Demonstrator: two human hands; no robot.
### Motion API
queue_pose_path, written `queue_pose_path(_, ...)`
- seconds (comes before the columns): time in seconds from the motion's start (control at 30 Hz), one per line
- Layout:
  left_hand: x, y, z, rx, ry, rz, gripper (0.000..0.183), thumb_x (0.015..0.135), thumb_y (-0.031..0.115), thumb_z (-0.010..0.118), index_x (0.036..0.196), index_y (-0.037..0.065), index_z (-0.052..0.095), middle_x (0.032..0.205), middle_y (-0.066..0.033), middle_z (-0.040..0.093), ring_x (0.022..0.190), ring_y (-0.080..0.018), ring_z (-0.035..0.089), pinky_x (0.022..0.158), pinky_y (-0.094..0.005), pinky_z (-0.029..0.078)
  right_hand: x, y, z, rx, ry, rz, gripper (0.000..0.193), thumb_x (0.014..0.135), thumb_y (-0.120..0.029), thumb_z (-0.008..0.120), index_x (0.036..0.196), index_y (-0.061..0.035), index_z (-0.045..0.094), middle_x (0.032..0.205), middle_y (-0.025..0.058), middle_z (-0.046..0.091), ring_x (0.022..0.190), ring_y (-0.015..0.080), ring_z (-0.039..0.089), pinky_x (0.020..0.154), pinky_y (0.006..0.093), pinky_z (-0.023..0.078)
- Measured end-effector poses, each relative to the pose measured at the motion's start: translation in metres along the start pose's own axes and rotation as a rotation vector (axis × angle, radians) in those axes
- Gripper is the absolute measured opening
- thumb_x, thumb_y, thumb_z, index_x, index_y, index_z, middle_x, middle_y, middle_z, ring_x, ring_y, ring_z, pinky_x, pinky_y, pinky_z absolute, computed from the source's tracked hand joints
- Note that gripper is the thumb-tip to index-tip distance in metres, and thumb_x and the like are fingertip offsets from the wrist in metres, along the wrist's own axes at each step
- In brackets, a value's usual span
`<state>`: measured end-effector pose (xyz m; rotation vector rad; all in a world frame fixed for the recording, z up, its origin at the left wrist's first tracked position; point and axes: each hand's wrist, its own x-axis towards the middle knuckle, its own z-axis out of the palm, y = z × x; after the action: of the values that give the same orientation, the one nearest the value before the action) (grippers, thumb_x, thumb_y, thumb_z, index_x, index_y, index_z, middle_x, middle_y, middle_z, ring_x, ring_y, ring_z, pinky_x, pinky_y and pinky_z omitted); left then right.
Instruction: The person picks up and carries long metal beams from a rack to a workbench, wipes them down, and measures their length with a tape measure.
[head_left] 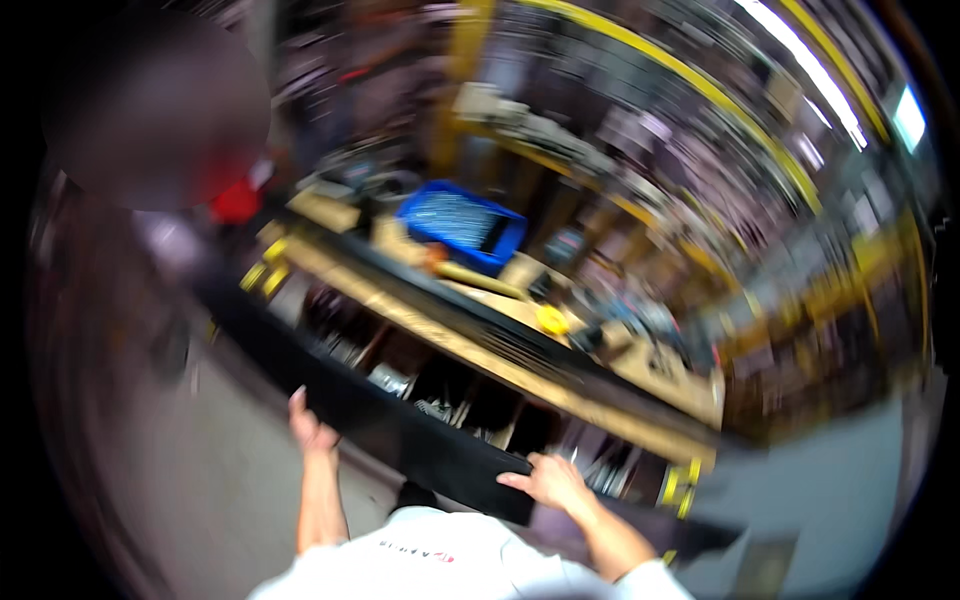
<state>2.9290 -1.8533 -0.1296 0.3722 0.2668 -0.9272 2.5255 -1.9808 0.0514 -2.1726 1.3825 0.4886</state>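
Observation:
A long black panel [390,430] runs slantwise in front of my body, from the upper left down to the lower right. My left hand [315,432] grips its near edge, thumb raised against the dark face. Farther right, my right hand [552,482] is closed over the panel, its thumb lying on the face toward me; the fingertips are partly hidden. Just beyond the panel stands a workbench with a wooden top edge [430,318]. On that top lies another long black strip [480,325], roughly parallel to the panel. Motion smears much of the picture.
A blue bin [478,260] filled with small metallic pieces, an orange-and-yellow tool [480,280] and a round yellow thing [551,320] sit on the bench. Open compartments [435,385] below hold metal parts. A blurred person [160,110] is at the upper left. Yellow-framed racks [640,60] stand behind.

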Motion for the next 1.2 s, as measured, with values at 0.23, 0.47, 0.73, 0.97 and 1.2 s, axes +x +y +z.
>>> queue_pose_path(0.23,-0.053,0.143,0.009,0.283,-0.461,0.079,0.042,0.095,0.034,0.07,0.129,0.009,0.068,0.141,-0.0098,0.063,0.129,-0.0292,0.056,0.114,-0.0533,0.042,-0.157,0.029,-0.006,0.164,0.205,-0.367,0.077,0.092,-0.068,0.061,0.106,0.0079,0.062,0.089,0.0254,0.072,0.093,0.0423,0.072,0.086,0.0502,0.056)
queue_pose_path(0.47,-0.195,0.135,0.109,1.115,-0.694,1.106,0.068,0.099,0.034,0.066,0.151,-0.001,0.04,0.151,-0.0165,0.051,0.132,-0.033,0.054,0.114,-0.0515,0.044,-0.245,0.086,0.066,0.317,0.433,-0.442,0.084,0.085,-0.077,0.062,0.098,0.006,0.062,0.073,0.0216,0.069,0.077,0.0402,0.073,0.07,0.0493,0.059)
queue_pose_path(0.73,-0.318,0.061,0.258,1.556,-0.899,1.791,0.097,0.096,0.074,0.046,0.15,-0.007,0.044,0.146,-0.0286,0.053,0.132,-0.0405,0.056,0.113,-0.047,0.043,-0.229,0.092,0.148,0.695,0.772,-0.633,0.063,0.08,-0.054,0.084,0.103,-0.0008,0.06,0.076,0.0238,0.068,0.076,0.0461,0.069,0.066,0.0485,0.055)
queue_pose_path(0.97,-0.313,-0.057,0.322,0.657,-0.627,0.341,0.053,0.101,0.035,0.052,0.139,-0.002,0.056,0.13,-0.0137,0.067,0.108,-0.023,0.067,0.091,-0.0363,0.058,-0.203,0.072,0.167,1.008,1.11,-0.714,0.052,0.083,-0.047,0.085,0.097,-0.0037,0.06,0.074,0.0126,0.06,0.063,0.0324,0.061,0.059,0.0372,0.048)
queue_pose_path(1.2,-0.389,-0.179,0.234,1.174,-1.086,-0.227,0.055,0.068,0.001,0.08,0.12,-0.005,0.065,0.101,-0.0044,0.069,0.09,-0.0152,0.065,0.084,-0.0297,0.056,-0.196,0.04,0.179,1.207,1.174,-0.605,0.051,0.097,-0.053,0.068,0.097,-0.0026,0.061,0.08,0.0071,0.057,0.071,0.0205,0.054,0.064,0.0368,0.044)
